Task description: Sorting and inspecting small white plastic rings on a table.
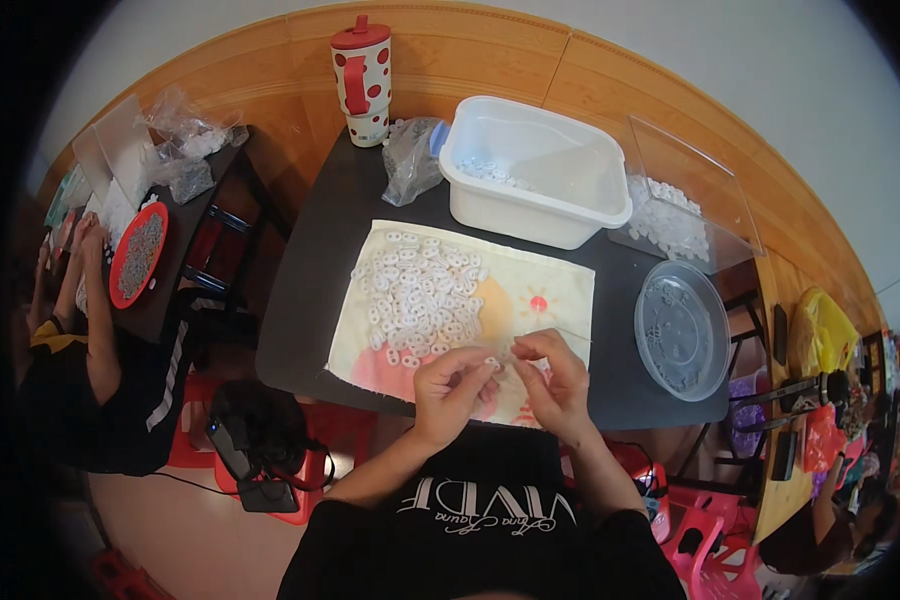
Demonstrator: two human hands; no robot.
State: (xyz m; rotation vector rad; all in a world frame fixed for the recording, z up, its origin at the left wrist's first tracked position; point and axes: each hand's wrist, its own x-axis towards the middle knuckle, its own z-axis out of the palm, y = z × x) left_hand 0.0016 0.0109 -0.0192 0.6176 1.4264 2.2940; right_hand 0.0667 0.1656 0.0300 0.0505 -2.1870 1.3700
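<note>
My left hand (pixel 452 392) pinches a small white piece (pixel 492 363) between thumb and forefinger, above the near edge of a pale yellow cloth (pixel 540 260). Close beside it, my right hand (pixel 558 388) has thumb and forefinger brought together. Whatever those fingers hold is too small to make out. On the left half of the cloth lies a loose pile of white oval pieces (pixel 425 295), each with two dark holes. A few pieces lie at the pile's near edge, close to my left hand.
Behind the cloth stand a white tub (pixel 535 215), a clear plastic bag (pixel 410 165) and a spotted tumbler (pixel 363 90). To the right are a clear bin of white pieces (pixel 670 222) and a round clear tray (pixel 682 335). Another person works at left by a red basin (pixel 138 255).
</note>
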